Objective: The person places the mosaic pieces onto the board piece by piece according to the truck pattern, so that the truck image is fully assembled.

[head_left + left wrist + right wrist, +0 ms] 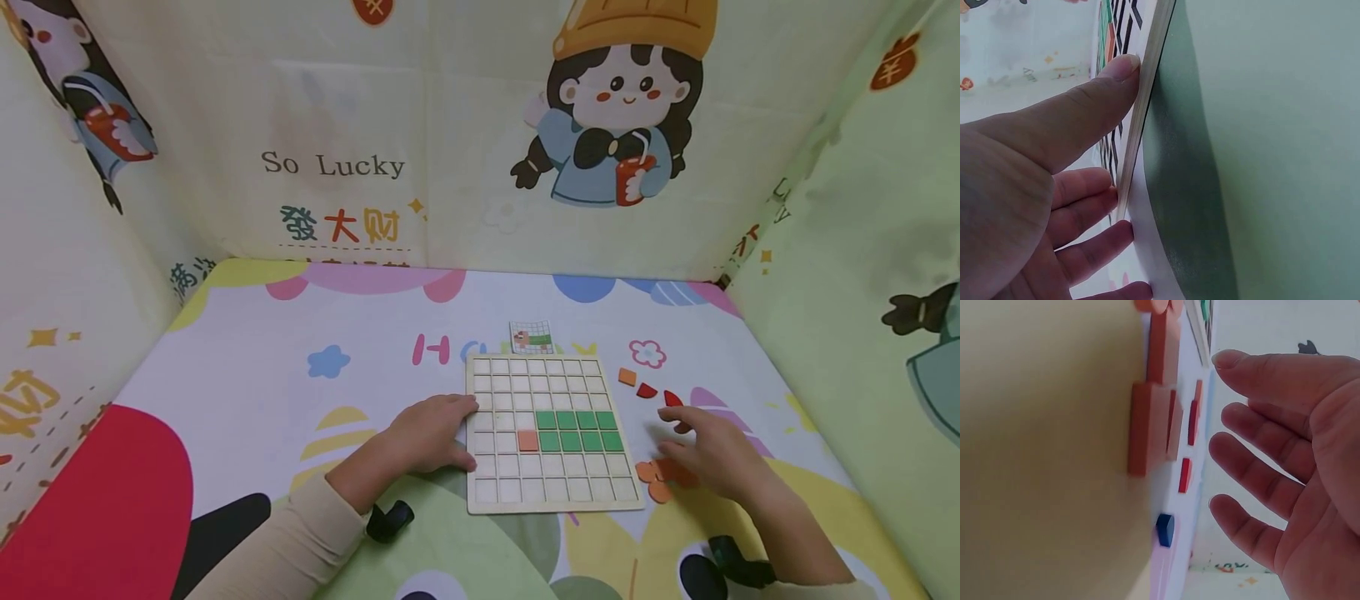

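Note:
A wooden grid board (555, 507) lies flat, with two rows of green square tiles (567, 420) and one orange-pink tile (528, 441) in its cells. My left hand (431, 433) rests at the board's left side. In the left wrist view, its thumb (1124, 67) touches the board's edge (1137, 134), with the fingers lower along it. Right of the board, my right hand (716, 454) hovers near orange pieces (659, 492), partly hiding them. The right wrist view shows its fingers (1254, 469) spread and loosely bent, holding nothing, beside orange pieces (1147, 428).
A small picture card (531, 339) lies behind the board. Right of the board are an orange square (627, 377) and red pieces (647, 391). A dark blue piece (1165, 530) shows in the right wrist view. Printed cloth walls (480, 208) enclose the table.

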Available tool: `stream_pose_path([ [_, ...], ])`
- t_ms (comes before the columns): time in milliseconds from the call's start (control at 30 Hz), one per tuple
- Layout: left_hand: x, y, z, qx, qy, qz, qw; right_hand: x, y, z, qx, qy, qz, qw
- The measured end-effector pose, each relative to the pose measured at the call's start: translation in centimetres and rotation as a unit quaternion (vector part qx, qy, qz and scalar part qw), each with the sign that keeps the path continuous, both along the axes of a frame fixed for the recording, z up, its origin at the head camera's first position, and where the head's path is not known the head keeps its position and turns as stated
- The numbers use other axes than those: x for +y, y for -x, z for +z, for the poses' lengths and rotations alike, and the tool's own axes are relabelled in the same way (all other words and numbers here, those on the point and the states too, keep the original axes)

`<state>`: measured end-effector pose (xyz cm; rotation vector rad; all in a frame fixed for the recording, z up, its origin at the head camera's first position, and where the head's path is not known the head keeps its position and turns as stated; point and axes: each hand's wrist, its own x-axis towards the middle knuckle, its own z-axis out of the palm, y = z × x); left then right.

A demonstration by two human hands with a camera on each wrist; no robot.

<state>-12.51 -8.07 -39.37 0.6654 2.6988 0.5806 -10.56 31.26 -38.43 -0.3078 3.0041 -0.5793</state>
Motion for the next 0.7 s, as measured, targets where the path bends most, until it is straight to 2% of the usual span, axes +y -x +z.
stream_pose_path([
  [167,0.0,0.0,0.1,0.001,-0.002,-0.002,1.0,0.8,-0.1,-0.2,-0.01,-0.006,-0.006,0.9999],
  [400,0.1,0.0,0.0,-0.001,0.008,0.001,1.0,1.3,-0.3,-0.7,0.0,-0.009,-0.003,1.0],
  [700,0.1,0.1,-0.1,-0.002,0.008,-0.003,1.0,1.5,-0.2,-1.0,-0.028,-0.016,-0.009,0.9994],
])
